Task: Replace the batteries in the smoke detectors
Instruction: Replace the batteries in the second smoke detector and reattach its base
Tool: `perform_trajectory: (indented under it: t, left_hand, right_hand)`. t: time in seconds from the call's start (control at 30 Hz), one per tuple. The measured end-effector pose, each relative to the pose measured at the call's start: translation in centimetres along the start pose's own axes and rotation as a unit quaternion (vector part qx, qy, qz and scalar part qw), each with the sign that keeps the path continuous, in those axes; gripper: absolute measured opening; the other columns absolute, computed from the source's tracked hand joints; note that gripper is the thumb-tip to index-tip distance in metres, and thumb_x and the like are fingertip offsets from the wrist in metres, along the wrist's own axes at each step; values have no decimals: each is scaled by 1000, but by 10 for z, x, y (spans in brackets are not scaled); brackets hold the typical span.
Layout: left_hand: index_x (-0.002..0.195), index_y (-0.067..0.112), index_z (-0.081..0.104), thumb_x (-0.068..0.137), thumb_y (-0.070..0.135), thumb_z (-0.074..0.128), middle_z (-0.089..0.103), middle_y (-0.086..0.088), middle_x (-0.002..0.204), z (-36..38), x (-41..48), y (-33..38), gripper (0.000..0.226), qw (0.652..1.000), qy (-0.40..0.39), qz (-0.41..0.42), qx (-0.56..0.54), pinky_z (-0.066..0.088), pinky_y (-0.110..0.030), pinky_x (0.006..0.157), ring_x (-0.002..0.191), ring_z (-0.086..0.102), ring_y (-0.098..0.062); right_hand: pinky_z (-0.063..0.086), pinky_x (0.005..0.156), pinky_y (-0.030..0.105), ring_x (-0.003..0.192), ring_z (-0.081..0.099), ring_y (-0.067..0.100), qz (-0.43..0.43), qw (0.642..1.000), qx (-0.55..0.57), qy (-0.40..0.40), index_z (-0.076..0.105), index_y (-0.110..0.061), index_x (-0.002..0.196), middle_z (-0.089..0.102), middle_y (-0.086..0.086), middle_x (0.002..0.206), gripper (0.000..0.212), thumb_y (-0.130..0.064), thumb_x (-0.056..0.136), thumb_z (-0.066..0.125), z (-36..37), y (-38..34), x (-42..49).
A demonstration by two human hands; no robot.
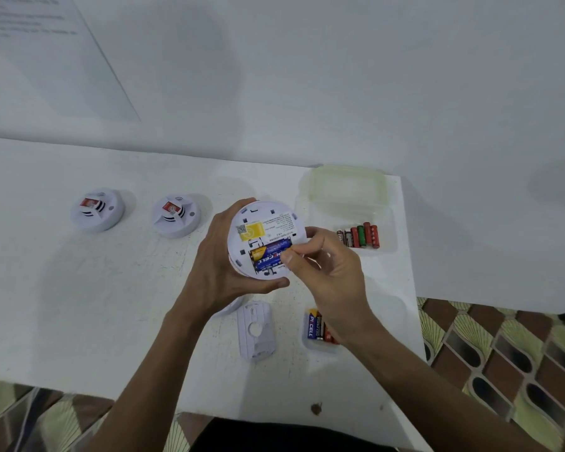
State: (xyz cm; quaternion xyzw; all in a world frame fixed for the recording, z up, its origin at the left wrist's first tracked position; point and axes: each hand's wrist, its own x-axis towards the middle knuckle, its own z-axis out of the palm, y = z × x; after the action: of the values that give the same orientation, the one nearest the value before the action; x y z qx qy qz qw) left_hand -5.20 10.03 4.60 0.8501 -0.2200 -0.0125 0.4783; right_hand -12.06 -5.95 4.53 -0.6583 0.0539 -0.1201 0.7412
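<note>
Right hand (333, 272), fingers (291, 256) in pinch on blue battery (274, 247); left hand (219, 269), fingers (273, 283) round upturned white detector (268, 220)

Soft, even light is cast throughout; faint shadows are thrown on the wall (340, 76) above the grip. Far from the grip, edges are bowed and the sheet (46, 53) is blurred.

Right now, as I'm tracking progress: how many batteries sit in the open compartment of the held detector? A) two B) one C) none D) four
A: two blue batteries lie side by side in the compartment of the smoke detector held by the left hand, the right hand pinching their end.
</note>
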Motion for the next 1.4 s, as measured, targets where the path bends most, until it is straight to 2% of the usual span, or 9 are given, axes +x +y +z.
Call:
perform_trajectory:
  t: [0.17,0.37,0.5,0.63,0.7,0.87,1.0,1.2,1.4]
  left_hand:
    - [128,67,23,62,89,46,36,36,132,-2,2,-3,74,995,-51,50,-66,31,-28,108,117,34,22]
    - [124,75,19,66,85,48,28,54,128,-12,2,4,66,993,-44,92,-50,22,-16,111,120,28,25]
    - [127,57,29,48,67,77,49,17,130,-28,-4,-3,93,999,12,31,-1,35,-15,99,120,44,-2]
    - [128,70,18,58,86,57,33,43,134,-36,-5,-22,82,997,-38,65,-15,28,-42,113,125,33,11]
    - [131,68,15,64,85,51,32,36,138,-39,-10,-35,78,996,-41,81,-3,24,-47,114,130,34,-1]
    - [139,29,36,64,77,61,40,17,136,-58,-23,-56,93,991,-3,111,79,29,-29,112,127,34,4]
    - [130,23,46,66,73,64,50,10,123,-71,-32,-62,84,989,-6,124,81,34,-14,102,116,44,5]
    - [131,12,48,65,70,67,55,-4,130,-82,-35,-83,90,989,-21,112,99,44,-46,101,119,53,-20]
    - [135,11,44,66,81,55,48,0,134,-87,-39,-96,98,989,-32,105,101,36,-41,107,124,47,-18]
  right_hand:
    - [58,81,27,118,58,9,-38,999,-21,-22,70,-9,85,58,9,117,10,0,82,72,4,-10,-6]
    - [58,85,34,115,62,18,-59,997,-13,-43,72,-13,91,61,8,118,15,0,84,71,10,-14,-4]
    - [58,86,38,113,62,23,-54,996,-31,-69,70,-12,95,63,9,115,13,-2,87,66,13,-14,2]
    - [56,78,27,103,64,15,-18,996,-43,-77,63,-9,99,65,1,108,9,-3,93,61,20,-12,0]
    - [58,79,30,101,66,16,-11,995,-70,-73,60,-12,105,66,-2,108,11,-8,95,59,26,-7,-2]
    - [59,73,28,80,69,15,64,987,-148,-24,51,-29,106,68,2,94,16,-15,99,53,44,12,-14]
    - [52,67,23,78,63,11,59,908,-410,-67,47,-24,116,62,-1,92,21,-27,97,56,55,35,-24]
    - [39,70,27,102,53,23,123,757,-631,-115,29,-17,140,54,8,112,66,-54,92,54,71,71,-43]
    - [37,68,26,98,52,21,153,766,-619,-87,35,-14,131,54,7,109,62,-46,87,65,77,83,-45]
